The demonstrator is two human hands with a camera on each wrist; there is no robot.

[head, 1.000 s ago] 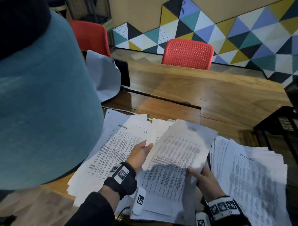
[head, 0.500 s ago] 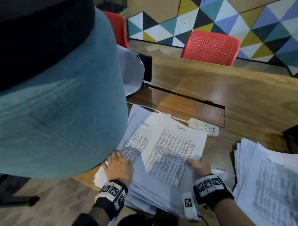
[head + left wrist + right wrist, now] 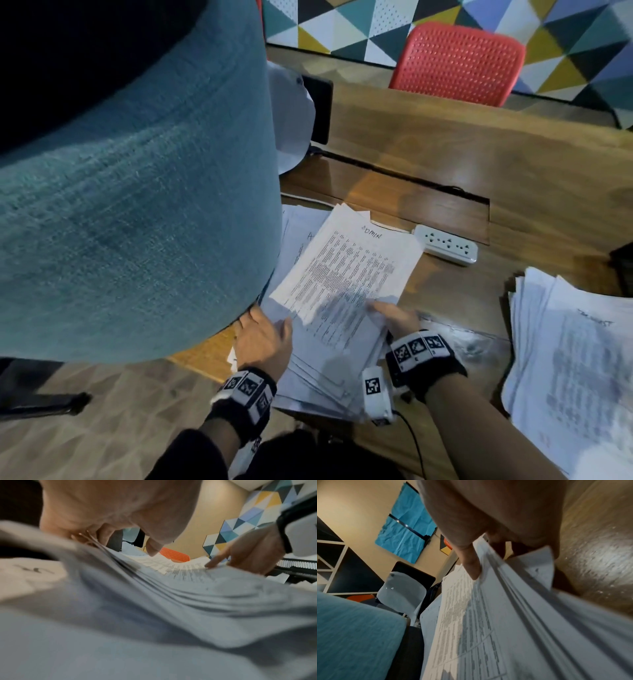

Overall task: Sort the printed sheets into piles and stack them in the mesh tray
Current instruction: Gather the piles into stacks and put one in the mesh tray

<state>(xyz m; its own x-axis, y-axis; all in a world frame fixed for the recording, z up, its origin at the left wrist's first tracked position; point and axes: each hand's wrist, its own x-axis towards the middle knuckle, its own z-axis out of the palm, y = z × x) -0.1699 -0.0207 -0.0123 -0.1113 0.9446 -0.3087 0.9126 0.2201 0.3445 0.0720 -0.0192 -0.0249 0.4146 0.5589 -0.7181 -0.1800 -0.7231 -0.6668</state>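
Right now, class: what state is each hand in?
Left hand: grips the left edge of the paper pile.
Right hand: pinches the pile's right edge, thumb on top.

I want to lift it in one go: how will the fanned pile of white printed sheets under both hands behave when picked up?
The fanned pile of white printed sheets would likely flop, since its edges already bow in the left wrist view. Its loose, staggered layers may slide apart, so the left hand and right hand probably need to square it first. It looks thick, so fairly heavy.
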